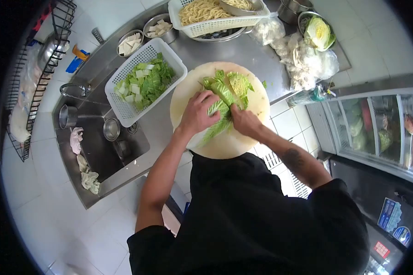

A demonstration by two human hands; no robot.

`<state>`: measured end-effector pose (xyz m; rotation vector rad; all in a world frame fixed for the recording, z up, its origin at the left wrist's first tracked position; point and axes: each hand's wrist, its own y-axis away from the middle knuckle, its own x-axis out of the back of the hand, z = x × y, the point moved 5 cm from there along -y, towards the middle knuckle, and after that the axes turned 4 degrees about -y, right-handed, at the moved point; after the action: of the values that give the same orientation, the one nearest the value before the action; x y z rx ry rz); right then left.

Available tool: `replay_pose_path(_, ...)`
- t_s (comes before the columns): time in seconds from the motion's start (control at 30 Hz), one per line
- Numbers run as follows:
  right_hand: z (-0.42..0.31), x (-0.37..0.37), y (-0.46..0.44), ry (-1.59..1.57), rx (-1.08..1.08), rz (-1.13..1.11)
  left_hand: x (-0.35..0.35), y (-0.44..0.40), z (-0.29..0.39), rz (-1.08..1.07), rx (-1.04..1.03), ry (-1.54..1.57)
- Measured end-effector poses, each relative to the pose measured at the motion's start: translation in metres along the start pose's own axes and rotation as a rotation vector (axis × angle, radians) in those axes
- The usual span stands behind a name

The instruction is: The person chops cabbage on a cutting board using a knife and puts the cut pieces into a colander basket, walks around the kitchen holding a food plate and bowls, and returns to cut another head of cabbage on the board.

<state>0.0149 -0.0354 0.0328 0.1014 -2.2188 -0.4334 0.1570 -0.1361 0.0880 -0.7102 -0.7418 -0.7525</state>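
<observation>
Napa cabbage leaves (220,126) lie on a round, pale cutting board (257,98) in front of me. My left hand (198,111) presses on the leaves from the left, its fingers curled over them. On the right side of the cabbage, my right hand (246,122) is closed in a fist with the thumb toward the leaves. What sits inside that fist is hidden. A cut cabbage piece with a yellow, frilly inside (240,85) rests at the far side of the board. Left of the board, a white perforated basket (178,68) holds chopped cabbage (149,82).
A sink (101,156) with metal pots lies to the left. Bowls of white slices (131,44) and a basket of noodles (202,30) stand at the back. Plastic bags (307,59) and a bowl with half a cabbage (319,34) are back right, above a glass-front fridge (376,123).
</observation>
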Motion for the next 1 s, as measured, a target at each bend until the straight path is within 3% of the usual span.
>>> replay_pose_path(0.2, 0.023, 0.017, -0.005, -0.013, 0.068, 0.052, 0.026, 0.016, 0.01, 0.003, 0.04, -0.007)
replay_pose_path(0.43, -0.016, 0.055, 0.026, -0.044, 0.073, 0.146, 0.02, 0.027, 0.003, -0.011, 0.033, -0.054)
replay_pose_path(0.7, 0.022, 0.004, 0.045, -0.021, -0.076, 0.017, 0.017, 0.03, 0.002, 0.042, 0.006, -0.042)
replay_pose_path(1.0, -0.047, 0.064, 0.051, 0.007, 0.049, 0.142, 0.017, 0.031, -0.002, 0.06, 0.013, -0.007)
